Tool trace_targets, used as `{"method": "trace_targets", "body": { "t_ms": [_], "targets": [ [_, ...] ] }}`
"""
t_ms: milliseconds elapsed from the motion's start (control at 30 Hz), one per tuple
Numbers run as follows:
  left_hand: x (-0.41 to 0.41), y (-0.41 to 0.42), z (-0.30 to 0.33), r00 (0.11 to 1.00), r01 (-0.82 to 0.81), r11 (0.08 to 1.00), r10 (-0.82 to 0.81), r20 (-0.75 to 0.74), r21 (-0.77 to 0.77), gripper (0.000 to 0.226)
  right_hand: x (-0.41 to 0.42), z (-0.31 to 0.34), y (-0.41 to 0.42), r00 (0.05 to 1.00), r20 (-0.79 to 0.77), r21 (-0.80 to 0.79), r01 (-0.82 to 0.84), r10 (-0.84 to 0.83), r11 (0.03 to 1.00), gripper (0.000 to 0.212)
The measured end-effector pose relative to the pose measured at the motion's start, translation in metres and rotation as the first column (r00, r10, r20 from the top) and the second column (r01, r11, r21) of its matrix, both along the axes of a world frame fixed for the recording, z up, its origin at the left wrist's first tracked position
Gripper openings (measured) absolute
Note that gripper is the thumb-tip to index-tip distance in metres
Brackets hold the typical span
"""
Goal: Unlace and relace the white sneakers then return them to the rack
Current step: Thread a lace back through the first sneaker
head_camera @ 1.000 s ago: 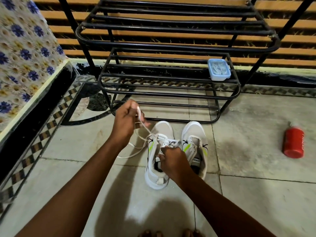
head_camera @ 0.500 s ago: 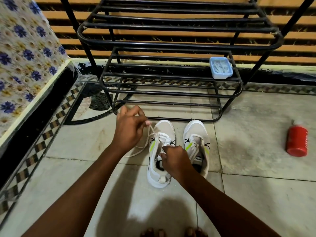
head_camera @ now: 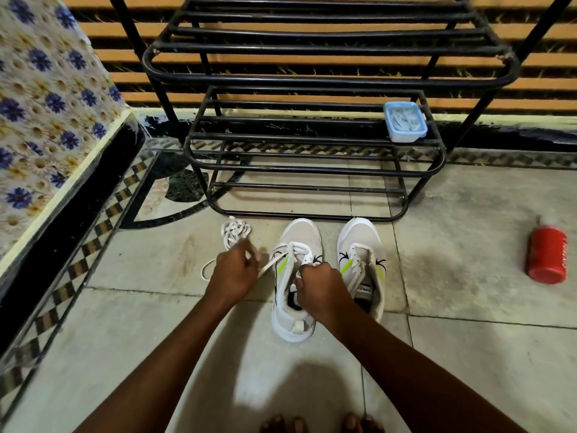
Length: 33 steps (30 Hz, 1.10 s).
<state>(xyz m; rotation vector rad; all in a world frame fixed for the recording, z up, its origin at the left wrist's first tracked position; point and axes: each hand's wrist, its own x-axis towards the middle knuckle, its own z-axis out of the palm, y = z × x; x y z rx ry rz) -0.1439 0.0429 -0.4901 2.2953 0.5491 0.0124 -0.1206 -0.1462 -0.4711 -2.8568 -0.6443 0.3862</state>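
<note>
Pale stone tiles (head_camera: pixel 140 354) are spreading under us, with a black-and-checker border running along the left beside a flower-patterned cloth (head_camera: pixel 40 98). We are looking down at a black metal shoe rack (head_camera: pixel 312 79) standing against a striped orange wall, and a small blue-lidded box (head_camera: pixel 405 121) is sitting on the right end of its lower shelf. A red bottle (head_camera: pixel 546 254) is lying on the floor well apart to the right.

We are keeping the two white sneakers side by side on the tiles just in front of the rack, toes pointing toward it. The left sneaker (head_camera: pixel 296 276) is partly laced near the toe, and its lace (head_camera: pixel 271 265) is running out leftward to our left hand (head_camera: pixel 232 273). That hand's fingers are curling around the lace, pinching it just beside the shoe. Our right hand (head_camera: pixel 321 287) is resting on the same sneaker's opening, its fingers clenching on the upper edge by the eyelets; what exactly they are pinching is hidden. The right sneaker (head_camera: pixel 362 264) is showing bare eyelets with no lace in them. A loose white lace (head_camera: pixel 234 234) is lying bunched on the floor just left of the shoes, near our left hand. Our toes (head_camera: pixel 318 425) are peeking in at the bottom edge.
</note>
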Motion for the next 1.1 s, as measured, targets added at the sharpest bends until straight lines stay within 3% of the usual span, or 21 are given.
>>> {"method": "trace_targets", "body": {
  "t_ms": [100, 200, 300, 400, 467, 567, 733, 867, 967, 1033, 1100],
  "targets": [
    [-0.012, 0.007, -0.025, 0.97, 0.089, 0.989, -0.059, -0.237, 0.119, 0.02, 0.002, 0.001, -0.001, 1.0, -0.012, 0.007, -0.008, 0.008, 1.0, 0.02],
    [-0.016, 0.007, -0.027, 0.94, 0.089, 0.992, -0.055, -0.336, 0.084, 0.006, 0.003, 0.002, -0.004, 1.0, -0.026, 0.042, -0.015, 0.016, 0.999, 0.024],
    [-0.011, 0.0, -0.02, 0.967, 0.107, 0.951, -0.032, -0.253, 0.291, 0.005, 0.004, 0.0, -0.008, 1.0, -0.023, 0.118, -0.016, 0.019, 0.993, 0.028],
    [0.003, -0.002, -0.021, 0.982, 0.189, 0.908, -0.168, -0.088, 0.374, 0.013, 0.007, -0.004, -0.013, 0.999, -0.027, 0.174, 0.022, -0.017, 0.985, 0.031],
    [0.01, 0.0, -0.027, 0.963, 0.269, 0.87, -0.235, -0.131, 0.413, 0.017, 0.01, -0.008, -0.015, 0.999, -0.012, 0.212, 0.041, -0.039, 0.976, 0.033],
    [0.015, 0.002, -0.033, 0.955, 0.289, 0.874, -0.234, -0.183, 0.391, 0.021, 0.012, -0.013, -0.015, 0.998, 0.01, 0.244, 0.065, -0.07, 0.968, 0.039],
    [0.009, 0.008, -0.033, 0.98, 0.19, 0.935, -0.164, -0.108, 0.3, 0.019, 0.012, -0.019, -0.014, 0.996, 0.018, 0.276, 0.082, -0.09, 0.958, 0.041],
    [0.002, 0.024, -0.044, 0.972, 0.186, 0.94, -0.133, -0.192, 0.288, 0.02, 0.012, -0.012, -0.013, 0.995, -0.02, 0.278, 0.098, -0.096, 0.955, 0.046],
    [-0.001, 0.027, -0.04, 0.955, 0.243, 0.909, -0.162, -0.25, 0.338, 0.021, 0.014, -0.009, -0.014, 0.994, -0.058, 0.263, 0.105, -0.093, 0.959, 0.038],
    [0.001, 0.028, -0.037, 0.967, 0.225, 0.888, -0.153, -0.203, 0.4, 0.023, 0.016, -0.01, -0.015, 0.992, -0.077, 0.277, 0.117, -0.099, 0.954, 0.038],
    [0.002, 0.029, -0.032, 0.991, 0.132, 0.922, -0.124, -0.044, 0.364, 0.028, 0.017, -0.011, -0.015, 0.991, -0.083, 0.287, 0.124, -0.104, 0.95, 0.039]
  ]
}}
